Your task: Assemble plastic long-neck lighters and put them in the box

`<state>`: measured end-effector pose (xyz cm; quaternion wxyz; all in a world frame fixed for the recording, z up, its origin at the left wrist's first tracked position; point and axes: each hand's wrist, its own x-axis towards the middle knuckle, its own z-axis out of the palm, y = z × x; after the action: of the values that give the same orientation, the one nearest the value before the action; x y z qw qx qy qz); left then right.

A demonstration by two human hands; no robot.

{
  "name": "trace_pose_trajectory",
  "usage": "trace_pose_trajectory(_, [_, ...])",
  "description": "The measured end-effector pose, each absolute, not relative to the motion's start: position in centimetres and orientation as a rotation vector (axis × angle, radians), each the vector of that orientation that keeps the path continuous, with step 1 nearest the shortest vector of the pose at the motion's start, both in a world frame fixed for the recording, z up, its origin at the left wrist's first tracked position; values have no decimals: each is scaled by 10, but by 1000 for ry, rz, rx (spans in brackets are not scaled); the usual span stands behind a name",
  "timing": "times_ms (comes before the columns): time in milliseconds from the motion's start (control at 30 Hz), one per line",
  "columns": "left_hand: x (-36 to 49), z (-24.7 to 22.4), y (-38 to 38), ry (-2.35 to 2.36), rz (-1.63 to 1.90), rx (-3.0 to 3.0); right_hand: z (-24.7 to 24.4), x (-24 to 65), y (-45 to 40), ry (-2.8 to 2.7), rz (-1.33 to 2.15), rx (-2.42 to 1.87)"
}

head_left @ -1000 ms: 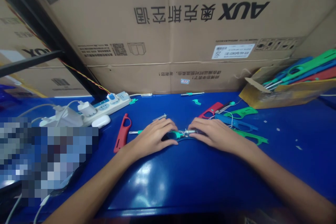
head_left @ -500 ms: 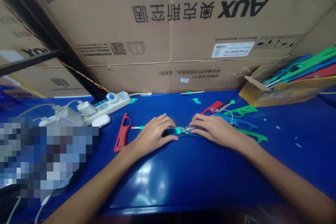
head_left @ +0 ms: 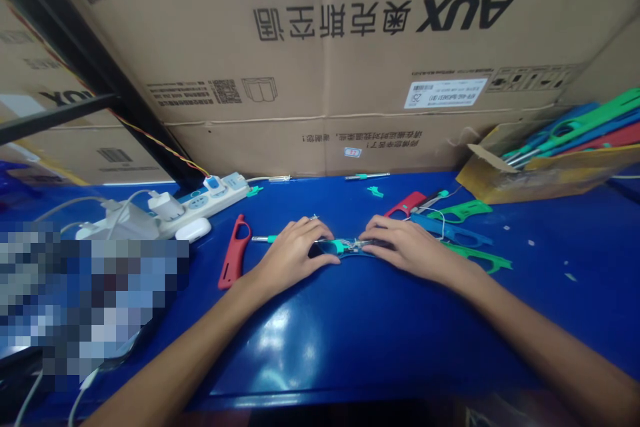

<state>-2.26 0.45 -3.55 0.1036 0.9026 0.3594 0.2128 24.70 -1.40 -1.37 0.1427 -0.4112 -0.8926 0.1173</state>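
My left hand (head_left: pixel 295 253) is closed round the left part of a lighter assembly (head_left: pixel 345 247), whose metal tube (head_left: pixel 260 239) sticks out on its left. Green and blue plastic with thin wires shows between my hands. On the right side of the same assembly, my right hand (head_left: pixel 400 243) has its fingers and thumb pressed together. A red handle shell (head_left: pixel 235 253) lies left of my left hand. Just beyond my right hand are another red shell (head_left: pixel 406 204), green shells (head_left: pixel 463 211) and a blue shell (head_left: pixel 455 231).
A white power strip (head_left: pixel 215 202) with plugs and a white case (head_left: pixel 193 229) are at the left. Against the large cardboard box (head_left: pixel 320 80) lie a small tube (head_left: pixel 367 177) and green pieces (head_left: pixel 254 191). An open carton (head_left: pixel 500 177) of colourful lighter parts stands at the right.
Both hands stay nearly where they were on the assembly. The whole view has shifted very slightly; nothing else has visibly moved.
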Motion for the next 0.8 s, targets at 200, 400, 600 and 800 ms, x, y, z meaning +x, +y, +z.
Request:
trace_pose_trajectory(200, [-21, -36, 4, 1062, 623, 2644, -17, 244, -14, -2576, 311, -1191])
trace_pose_trajectory(400, [-21, -34, 3, 1050, 623, 2648, -14, 246, -15, -2585, 305, -1188])
trace_pose_trajectory(600, [-20, -34, 2, 1080, 603, 2635, -15, 249, -14, -2580, 275, -1175])
trace_pose_trajectory(800, [-21, -34, 3, 1085, 585, 2624, -18, 248, -12, -2523, 395, -1162])
